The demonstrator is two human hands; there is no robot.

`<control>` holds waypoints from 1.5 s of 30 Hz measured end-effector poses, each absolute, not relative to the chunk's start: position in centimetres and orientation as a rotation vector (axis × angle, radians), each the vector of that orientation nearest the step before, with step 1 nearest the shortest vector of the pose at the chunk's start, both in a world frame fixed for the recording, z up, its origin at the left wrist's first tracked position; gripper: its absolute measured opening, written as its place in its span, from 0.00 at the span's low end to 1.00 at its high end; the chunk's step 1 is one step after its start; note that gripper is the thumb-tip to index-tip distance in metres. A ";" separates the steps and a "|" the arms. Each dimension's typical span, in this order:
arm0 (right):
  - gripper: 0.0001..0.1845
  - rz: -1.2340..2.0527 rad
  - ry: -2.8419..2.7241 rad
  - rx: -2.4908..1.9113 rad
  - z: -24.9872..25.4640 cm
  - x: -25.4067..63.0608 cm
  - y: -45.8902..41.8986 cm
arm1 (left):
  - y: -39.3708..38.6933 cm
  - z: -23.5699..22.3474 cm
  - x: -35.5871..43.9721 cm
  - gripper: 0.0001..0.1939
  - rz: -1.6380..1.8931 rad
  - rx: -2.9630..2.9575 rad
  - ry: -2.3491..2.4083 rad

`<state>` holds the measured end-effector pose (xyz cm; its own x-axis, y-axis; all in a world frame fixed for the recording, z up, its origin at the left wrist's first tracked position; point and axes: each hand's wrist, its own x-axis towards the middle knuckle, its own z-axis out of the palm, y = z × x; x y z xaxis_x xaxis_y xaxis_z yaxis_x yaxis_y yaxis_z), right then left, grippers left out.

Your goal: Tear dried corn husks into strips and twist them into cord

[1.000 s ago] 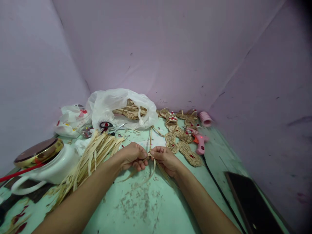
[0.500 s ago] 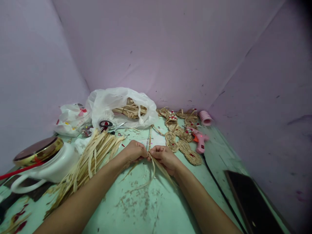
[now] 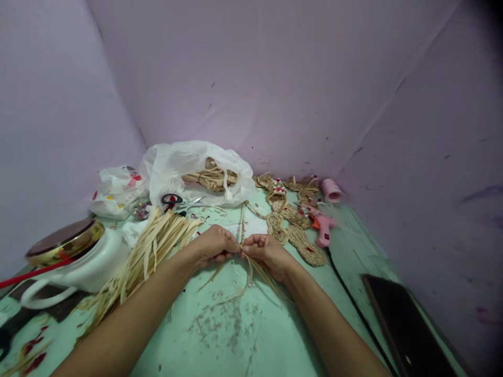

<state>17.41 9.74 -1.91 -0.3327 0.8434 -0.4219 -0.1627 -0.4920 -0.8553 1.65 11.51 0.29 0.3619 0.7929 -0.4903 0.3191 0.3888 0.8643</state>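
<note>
My left hand [image 3: 217, 243] and my right hand [image 3: 267, 255] meet at the middle of the table, fingertips pinched on a thin braid of dried plant fibre [image 3: 243, 222]. The braided part runs away from me toward the back. Loose strands [image 3: 250, 272] hang from under my fingers toward me and out to both sides. Which strand each hand grips is hidden by the fingers. Left of my left hand lies a bundle of pale fibre strips [image 3: 153, 246]. To the right are coiled braided soles [image 3: 306, 246], some with red and white beads.
A white plastic bag [image 3: 165, 162] with more fibre stands at the back, scissors [image 3: 173, 200] before it. A pink glue gun [image 3: 324, 230] with a black cord lies right, near a pink spool [image 3: 331, 191]. A white pot [image 3: 98, 262] sits left; a dark flat panel [image 3: 408, 324] lies right.
Both hands stay at nearly the same spot, with small finger movements on the braid. The loose strands below have shifted slightly, those by my right hand now spreading further right.
</note>
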 end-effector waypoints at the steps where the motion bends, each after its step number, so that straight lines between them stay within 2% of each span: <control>1: 0.18 1.882 -0.974 -1.214 -1.9 17.4 9.7 | 11.5 0.1 1.7 0.05 0.433 1.183 1.235; 12: 0.16 1.808 -1.117 -1.277 -1.8 17.3 9.8 | 11.2 -0.4 2.7 0.09 0.503 1.078 1.302; 20: 0.09 1.770 -1.163 -1.341 -1.9 17.2 9.8 | 11.3 -0.5 2.6 0.04 0.473 1.218 1.334; 22: 0.06 1.674 -1.248 -1.393 -2.2 17.1 9.8 | 11.2 -0.6 2.7 0.05 0.464 1.269 1.367; 25: 0.01 1.325 -1.534 -1.545 -2.2 16.9 9.7 | 11.0 -0.8 2.9 0.09 0.486 1.345 1.409; 28: 0.04 0.900 -1.799 -1.731 -1.0 16.8 9.0 | 10.8 -1.1 3.2 0.10 0.531 1.361 1.415; 30: 0.06 0.738 -1.896 -1.818 0.2 16.5 8.4 | 10.7 -1.2 3.5 0.12 0.558 1.314 1.414; 35: 0.08 0.626 -2.058 -1.783 1.3 14.9 6.7 | 10.5 -0.7 4.0 0.13 0.621 1.028 1.414; 41: 0.12 0.536 -2.229 -1.811 0.6 13.4 5.9 | 10.4 0.0 3.5 0.07 0.630 0.959 1.316; 45: 0.07 0.654 -2.209 -1.800 1.3 14.7 6.7 | 10.5 -0.3 2.6 0.02 0.570 1.011 1.248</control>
<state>14.75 6.68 1.28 -0.2274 0.9677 -0.1085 0.8709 0.1523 -0.4672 2.63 10.54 -0.33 0.2653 0.8237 -0.5012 0.1606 0.4748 0.8653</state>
